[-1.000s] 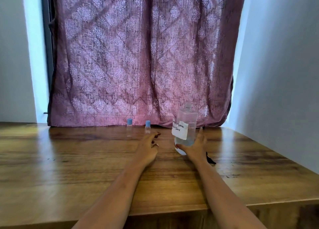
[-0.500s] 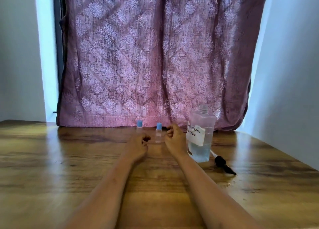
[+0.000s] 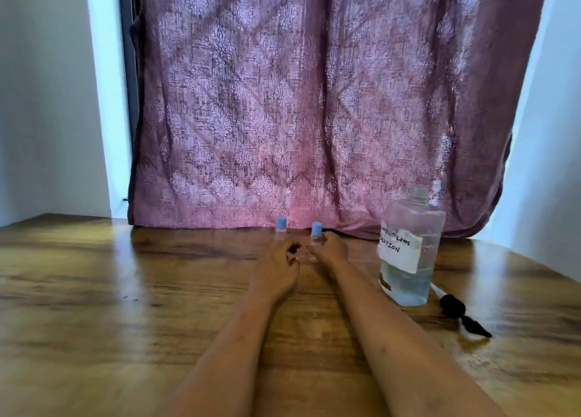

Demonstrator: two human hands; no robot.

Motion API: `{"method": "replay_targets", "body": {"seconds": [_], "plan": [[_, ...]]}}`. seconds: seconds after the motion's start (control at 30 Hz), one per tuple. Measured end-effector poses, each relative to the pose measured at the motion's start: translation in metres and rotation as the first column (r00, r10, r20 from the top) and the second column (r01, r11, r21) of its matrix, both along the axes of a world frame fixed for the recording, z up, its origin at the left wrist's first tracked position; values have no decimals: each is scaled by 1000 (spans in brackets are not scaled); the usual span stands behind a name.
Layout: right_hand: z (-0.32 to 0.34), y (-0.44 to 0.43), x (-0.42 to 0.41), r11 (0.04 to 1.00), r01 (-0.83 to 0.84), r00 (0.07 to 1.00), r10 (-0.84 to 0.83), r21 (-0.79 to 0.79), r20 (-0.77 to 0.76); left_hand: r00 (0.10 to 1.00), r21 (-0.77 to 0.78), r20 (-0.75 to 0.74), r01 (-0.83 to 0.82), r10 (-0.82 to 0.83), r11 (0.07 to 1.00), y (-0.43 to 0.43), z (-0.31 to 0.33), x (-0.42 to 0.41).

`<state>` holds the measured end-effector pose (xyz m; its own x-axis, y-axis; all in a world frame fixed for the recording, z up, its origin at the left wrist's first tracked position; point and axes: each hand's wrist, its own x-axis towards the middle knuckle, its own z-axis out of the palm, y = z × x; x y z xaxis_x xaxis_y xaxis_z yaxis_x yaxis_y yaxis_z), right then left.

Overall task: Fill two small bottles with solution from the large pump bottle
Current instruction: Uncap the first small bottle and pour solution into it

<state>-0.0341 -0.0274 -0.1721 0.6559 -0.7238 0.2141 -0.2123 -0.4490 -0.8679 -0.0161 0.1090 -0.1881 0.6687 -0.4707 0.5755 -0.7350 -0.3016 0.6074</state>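
Now your right hand [image 3: 331, 249] curls round the upright small clear blue-capped bottle [image 3: 315, 234]; your left hand [image 3: 277, 261] sits just left, its grip unclear.

Curtain [image 3: 314, 102] mauve, floral damask; bottle caps [image 3: 281, 222] blue; table [image 3: 94, 290] brown woodgrain.

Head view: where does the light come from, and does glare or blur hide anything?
Head view: daylight comes through the curtain; soft glare lies on the table at left; the clear bodies of the left small bottle and right small bottle look faint, only their blue caps are plain.
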Motion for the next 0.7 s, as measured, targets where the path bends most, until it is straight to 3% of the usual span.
{"method": "replay_targets", "body": {"seconds": [0.17,0.4,0.5,0.7], "plan": [[5,0,-20,979,-199,979,196,41,62,989,10,-145,7,-5,1000,-2,-4,5],[15,-1,-80,888,-460,887,458,-16,-53,939,12,-286,204,-192,979,-6,1,-19],[14,-6,-99,860,-509,859,507,-22,-75,893,14,-317,343,-321,939,-7,3,-31],[16,-8,-111,812,-579,805,583,66,-107,845,-32,-394,379,-360,925,-5,-4,-26]]}}
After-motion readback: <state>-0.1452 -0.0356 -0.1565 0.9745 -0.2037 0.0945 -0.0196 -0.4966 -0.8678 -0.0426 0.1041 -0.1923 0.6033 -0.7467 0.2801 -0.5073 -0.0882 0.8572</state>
